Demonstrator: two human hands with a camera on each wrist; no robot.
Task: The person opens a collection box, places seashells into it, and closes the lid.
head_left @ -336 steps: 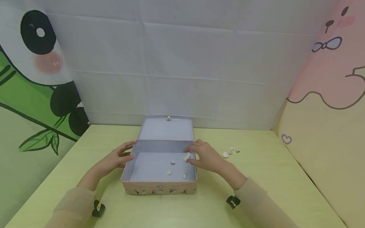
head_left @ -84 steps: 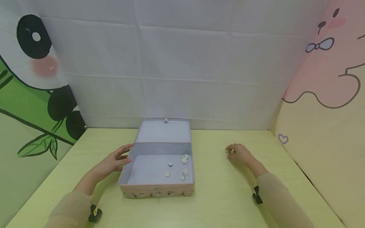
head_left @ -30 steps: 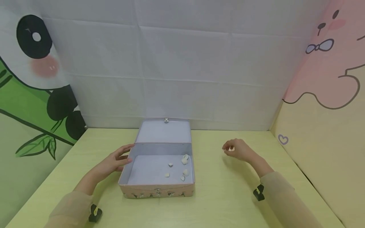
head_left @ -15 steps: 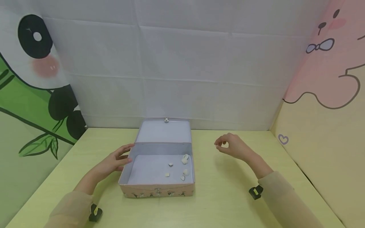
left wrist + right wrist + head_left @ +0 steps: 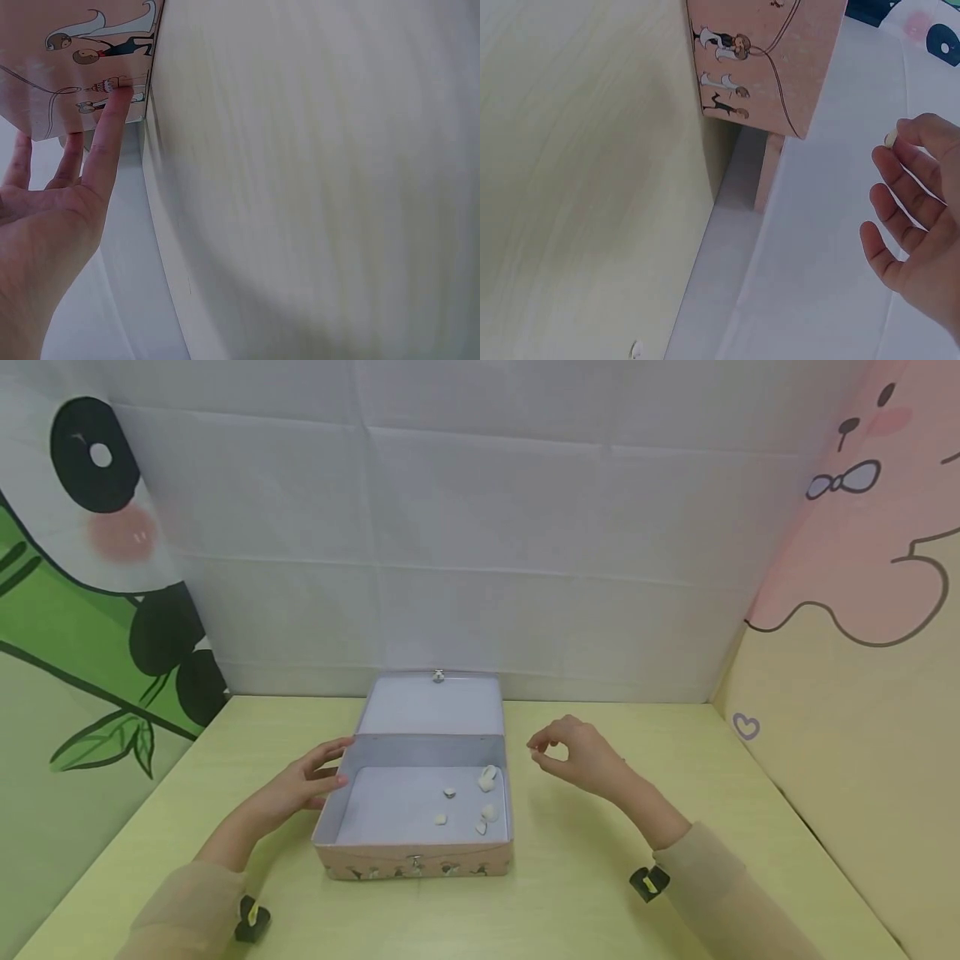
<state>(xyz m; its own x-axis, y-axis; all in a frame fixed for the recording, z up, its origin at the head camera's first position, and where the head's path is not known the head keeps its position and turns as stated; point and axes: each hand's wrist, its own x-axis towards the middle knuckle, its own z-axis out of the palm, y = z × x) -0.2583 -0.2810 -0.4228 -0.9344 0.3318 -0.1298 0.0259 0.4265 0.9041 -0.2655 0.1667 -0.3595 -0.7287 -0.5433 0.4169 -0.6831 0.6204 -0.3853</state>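
Observation:
My right hand point(image 5: 577, 756) pinches a small whitish shell point(image 5: 890, 138) between thumb and index finger, raised just right of an open pink metal box point(image 5: 412, 862). The other fingers of that hand are loosely bent in the right wrist view. Inside the box, several pale shells lie on the white floor, among them a larger shell point(image 5: 487, 778) by the right wall and a small shell point(image 5: 449, 792) nearer the middle. At the box's left side, my left hand point(image 5: 303, 781) rests its extended fingertips against the printed wall point(image 5: 112, 56).
The box's lid point(image 5: 431, 703) is folded back toward a white cloth backdrop point(image 5: 480, 527). Another small shell point(image 5: 636, 349) lies on the pale wooden table point(image 5: 600, 877). Painted walls stand at both sides.
A larger shell has been let go in the box, and another rests there too. Lately my right hand has lifted a small shell off the table and moved left toward the box. Left hand stays.

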